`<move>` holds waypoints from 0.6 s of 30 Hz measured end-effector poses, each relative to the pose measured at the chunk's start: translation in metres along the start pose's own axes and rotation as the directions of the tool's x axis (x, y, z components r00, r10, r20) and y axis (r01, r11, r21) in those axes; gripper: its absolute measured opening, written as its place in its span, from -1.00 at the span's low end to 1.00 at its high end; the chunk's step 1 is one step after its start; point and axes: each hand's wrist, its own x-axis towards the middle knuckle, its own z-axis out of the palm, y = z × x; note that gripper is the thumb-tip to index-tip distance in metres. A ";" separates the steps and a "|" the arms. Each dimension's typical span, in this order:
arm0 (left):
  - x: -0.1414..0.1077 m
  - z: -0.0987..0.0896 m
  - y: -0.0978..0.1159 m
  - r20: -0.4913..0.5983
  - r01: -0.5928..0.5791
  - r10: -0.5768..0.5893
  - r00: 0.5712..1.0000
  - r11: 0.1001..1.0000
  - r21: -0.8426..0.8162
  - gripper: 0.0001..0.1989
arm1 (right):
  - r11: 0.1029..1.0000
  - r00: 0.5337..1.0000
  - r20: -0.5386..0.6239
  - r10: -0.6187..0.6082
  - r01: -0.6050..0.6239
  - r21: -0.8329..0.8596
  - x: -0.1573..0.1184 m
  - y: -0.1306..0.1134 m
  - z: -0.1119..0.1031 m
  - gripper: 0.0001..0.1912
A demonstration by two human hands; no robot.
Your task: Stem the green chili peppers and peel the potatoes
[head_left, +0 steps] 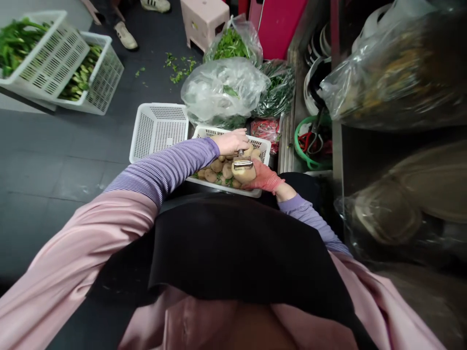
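My left hand point(233, 141), bare, is closed around the handle of a metal peeler point(242, 164). The peeler's blade lies against a potato point(243, 175), whose top shows a pale, peeled patch. In an orange-red glove, my right hand point(264, 176) grips that potato from the right side. Both hands are above a white plastic basket point(266, 146) holding several unpeeled potatoes point(216, 166) and bits of green leaf. Part of the potato's underside is hidden by the glove.
Left of the potatoes stands another white basket point(160, 129). Behind are bagged greens point(229, 46) and a pink stool point(204, 19). A green basket point(310, 160) with red-handled scissors point(314, 141) sits right. Crates of vegetables point(105, 73) and another person's shoe point(126, 35) are far left.
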 end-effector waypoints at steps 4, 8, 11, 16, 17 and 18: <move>-0.001 0.005 -0.019 0.020 0.036 -0.036 0.999 0.999 -0.005 -0.83 | 0.998 1.000 0.014 -0.006 0.006 -0.058 -0.007 -0.005 0.003 -0.16; -0.011 0.003 -0.028 -0.065 0.135 -0.132 0.989 0.990 0.040 -0.84 | 0.996 0.998 -0.060 0.003 -0.009 -0.087 -0.011 -0.005 0.006 -0.08; -0.014 0.004 -0.025 -0.144 0.065 -0.057 0.988 0.997 0.049 -0.81 | 0.995 0.998 -0.052 -0.045 0.041 -0.087 -0.010 -0.003 0.007 -0.04; -0.023 0.007 -0.031 -0.120 0.232 -0.221 0.968 0.969 0.090 -0.82 | 0.979 0.990 -0.072 -0.120 0.105 -0.176 -0.010 0.006 0.004 0.03; -0.028 0.007 -0.034 -0.124 0.304 -0.294 0.948 0.950 0.070 -0.85 | 0.981 0.992 -0.087 -0.094 0.078 -0.178 -0.010 0.009 0.002 0.05; -0.033 0.008 -0.035 -0.137 0.364 -0.358 0.924 0.931 0.026 -0.86 | 0.985 0.992 -0.105 -0.062 0.044 -0.166 -0.009 0.012 0.000 0.06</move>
